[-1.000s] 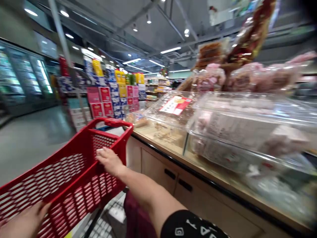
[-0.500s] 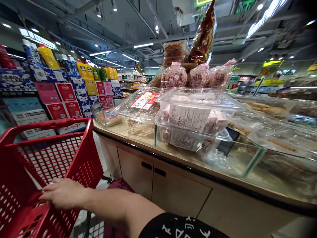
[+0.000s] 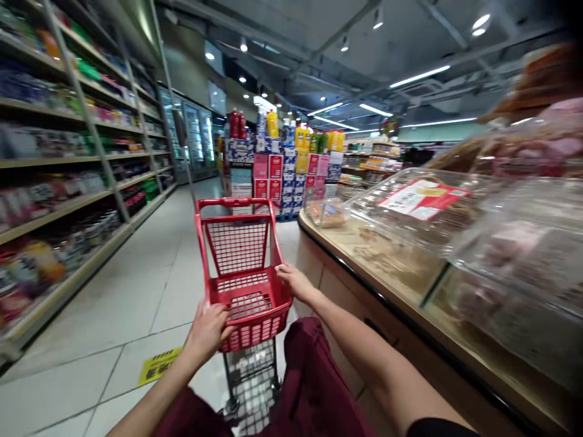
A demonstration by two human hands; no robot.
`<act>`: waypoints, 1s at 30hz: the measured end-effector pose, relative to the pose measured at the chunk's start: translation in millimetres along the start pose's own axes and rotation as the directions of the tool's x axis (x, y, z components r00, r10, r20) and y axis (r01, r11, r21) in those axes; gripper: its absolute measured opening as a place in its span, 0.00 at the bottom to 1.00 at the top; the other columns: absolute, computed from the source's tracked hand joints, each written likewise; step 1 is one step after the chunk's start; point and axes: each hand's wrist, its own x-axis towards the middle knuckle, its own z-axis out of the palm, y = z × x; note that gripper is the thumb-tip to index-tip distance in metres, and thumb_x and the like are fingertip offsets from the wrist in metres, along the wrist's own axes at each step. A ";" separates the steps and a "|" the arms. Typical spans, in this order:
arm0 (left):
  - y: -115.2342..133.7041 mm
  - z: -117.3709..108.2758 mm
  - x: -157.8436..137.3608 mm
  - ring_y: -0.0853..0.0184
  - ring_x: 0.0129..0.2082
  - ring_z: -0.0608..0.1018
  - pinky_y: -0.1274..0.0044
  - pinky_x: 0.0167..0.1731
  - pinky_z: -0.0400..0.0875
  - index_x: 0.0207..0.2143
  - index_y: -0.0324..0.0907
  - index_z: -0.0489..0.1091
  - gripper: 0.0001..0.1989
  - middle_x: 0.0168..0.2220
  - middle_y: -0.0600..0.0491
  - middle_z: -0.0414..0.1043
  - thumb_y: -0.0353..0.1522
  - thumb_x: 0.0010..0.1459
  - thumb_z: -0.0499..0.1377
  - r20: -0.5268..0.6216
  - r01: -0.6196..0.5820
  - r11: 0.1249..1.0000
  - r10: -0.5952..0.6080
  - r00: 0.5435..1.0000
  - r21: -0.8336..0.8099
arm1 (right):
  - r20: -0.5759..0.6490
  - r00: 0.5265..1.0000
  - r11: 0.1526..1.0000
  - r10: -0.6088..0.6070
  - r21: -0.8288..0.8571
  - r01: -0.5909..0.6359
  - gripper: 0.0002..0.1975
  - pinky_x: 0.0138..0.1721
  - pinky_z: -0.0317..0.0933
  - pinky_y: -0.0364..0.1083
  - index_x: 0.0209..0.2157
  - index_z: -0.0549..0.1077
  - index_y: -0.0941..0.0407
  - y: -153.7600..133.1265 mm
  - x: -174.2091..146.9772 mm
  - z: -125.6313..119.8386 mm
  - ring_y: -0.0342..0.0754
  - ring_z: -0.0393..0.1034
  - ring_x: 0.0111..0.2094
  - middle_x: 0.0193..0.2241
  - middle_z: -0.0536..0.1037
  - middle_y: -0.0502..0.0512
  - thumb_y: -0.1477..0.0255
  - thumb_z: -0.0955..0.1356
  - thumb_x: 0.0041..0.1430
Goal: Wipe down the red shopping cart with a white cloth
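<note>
Reaching forward, my left hand point(image 3: 207, 331) has its fingers folded over the near left rim of the red shopping cart point(image 3: 251, 304), which stands in the middle of my remote view. My right hand point(image 3: 294, 281) lies on the right rim near the counter point(image 3: 336, 238), fingers loosely bent; whether they grip, I cannot tell. Half a second ago, the cart was at the left edge and my left hand was out of view.
</note>
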 end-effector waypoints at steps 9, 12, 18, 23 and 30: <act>-11.8 25.2 14.8 0.64 0.41 0.69 0.66 0.44 0.64 0.24 0.42 0.67 0.06 0.33 0.51 0.72 0.32 0.52 0.54 -0.038 -0.014 0.970 0.005 0.999 -0.242 | -0.078 0.997 0.983 0.022 0.186 -0.007 0.23 0.55 0.52 0.53 0.51 0.65 0.49 -28.3 -55.7 84.1 0.46 0.55 0.56 0.51 0.68 0.53 0.81 0.58 0.56; -13.4 20.1 18.3 0.64 0.41 0.68 0.66 0.45 0.64 0.25 0.41 0.67 0.06 0.33 0.51 0.71 0.33 0.51 0.54 0.030 0.019 0.966 -0.012 0.999 -0.256 | -0.119 0.988 0.980 0.097 0.186 -0.074 0.21 0.55 0.53 0.54 0.50 0.66 0.49 -16.4 -51.4 85.5 0.47 0.55 0.56 0.51 0.68 0.53 0.79 0.58 0.57; -13.3 12.5 13.1 0.60 0.50 0.65 0.63 0.50 0.60 0.27 0.42 0.67 0.05 0.43 0.48 0.69 0.32 0.45 0.59 0.104 0.089 0.974 -0.068 0.992 -0.210 | -0.200 0.975 0.992 0.097 0.099 -0.078 0.23 0.57 0.49 0.56 0.51 0.66 0.52 -19.7 -48.4 99.3 0.48 0.51 0.58 0.53 0.66 0.55 0.82 0.55 0.57; -11.6 10.5 -2.7 0.53 0.59 0.54 0.56 0.54 0.54 0.34 0.41 0.66 0.11 0.61 0.43 0.45 0.32 0.46 0.58 0.008 0.404 0.906 -0.407 0.914 -0.125 | -0.157 0.985 0.995 0.069 0.085 -0.056 0.23 0.55 0.53 0.55 0.51 0.66 0.49 -21.6 -45.8 93.5 0.47 0.55 0.56 0.52 0.66 0.53 0.81 0.56 0.57; -10.1 7.2 -7.1 0.59 0.59 0.56 0.57 0.55 0.50 0.41 0.42 0.61 0.15 0.61 0.40 0.47 0.27 0.49 0.52 0.059 0.426 0.896 -0.421 0.905 -0.130 | -0.091 0.995 0.991 -0.048 0.123 0.059 0.24 0.55 0.53 0.53 0.53 0.64 0.54 -73.9 -23.7 131.5 0.48 0.53 0.57 0.53 0.65 0.58 0.83 0.57 0.56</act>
